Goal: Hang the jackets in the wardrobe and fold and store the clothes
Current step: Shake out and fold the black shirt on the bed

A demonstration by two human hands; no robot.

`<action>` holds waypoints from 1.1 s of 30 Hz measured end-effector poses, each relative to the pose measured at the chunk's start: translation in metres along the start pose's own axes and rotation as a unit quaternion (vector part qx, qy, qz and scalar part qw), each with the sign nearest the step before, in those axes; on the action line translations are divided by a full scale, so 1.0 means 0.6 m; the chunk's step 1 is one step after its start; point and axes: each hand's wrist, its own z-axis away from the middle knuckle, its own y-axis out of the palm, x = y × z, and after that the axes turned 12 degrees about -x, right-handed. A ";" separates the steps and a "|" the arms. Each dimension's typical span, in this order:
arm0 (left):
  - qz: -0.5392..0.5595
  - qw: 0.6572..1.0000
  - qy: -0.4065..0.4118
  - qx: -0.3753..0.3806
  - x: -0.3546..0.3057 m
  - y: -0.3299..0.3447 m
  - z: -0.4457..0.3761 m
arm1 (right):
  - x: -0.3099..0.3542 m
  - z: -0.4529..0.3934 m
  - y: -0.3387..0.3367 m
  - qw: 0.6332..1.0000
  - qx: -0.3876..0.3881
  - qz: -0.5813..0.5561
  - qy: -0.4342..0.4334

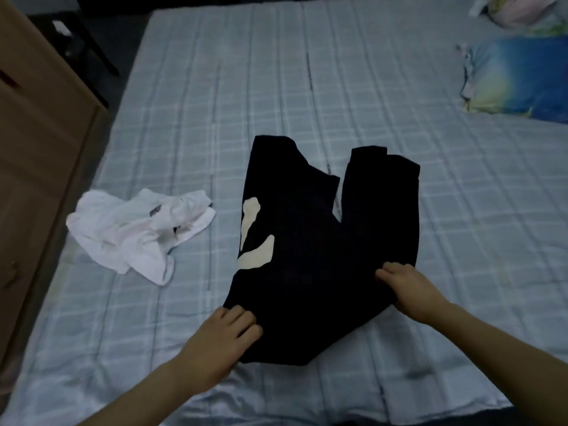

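Observation:
A black garment (313, 241) with cream patches on its left side lies folded on the bed (246, 103), two dark ends pointing away from me. My left hand (221, 342) holds its near left edge, fingers curled onto the cloth. My right hand (405, 290) grips the near right edge, fingers curled over the fabric. A crumpled white garment (138, 232) lies to the left of the black one, apart from both hands.
A brown wooden cabinet (40, 149) stands along the bed's left side. A blue and yellow pillow (519, 78) and a bundle of pale cloth (522, 13) sit at the far right. The bedsheet is light blue plaid.

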 end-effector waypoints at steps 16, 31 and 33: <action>0.173 0.962 -0.210 -0.034 0.163 0.089 -0.020 | 0.169 -0.090 0.039 0.982 -0.019 -0.097 0.164; 0.004 0.961 -0.275 0.020 0.247 0.299 -0.249 | 0.166 -0.315 0.226 0.997 -0.046 -0.060 0.032; -0.006 0.960 -0.280 0.010 0.248 0.323 -0.250 | 0.162 -0.315 0.246 0.995 -0.069 -0.059 0.039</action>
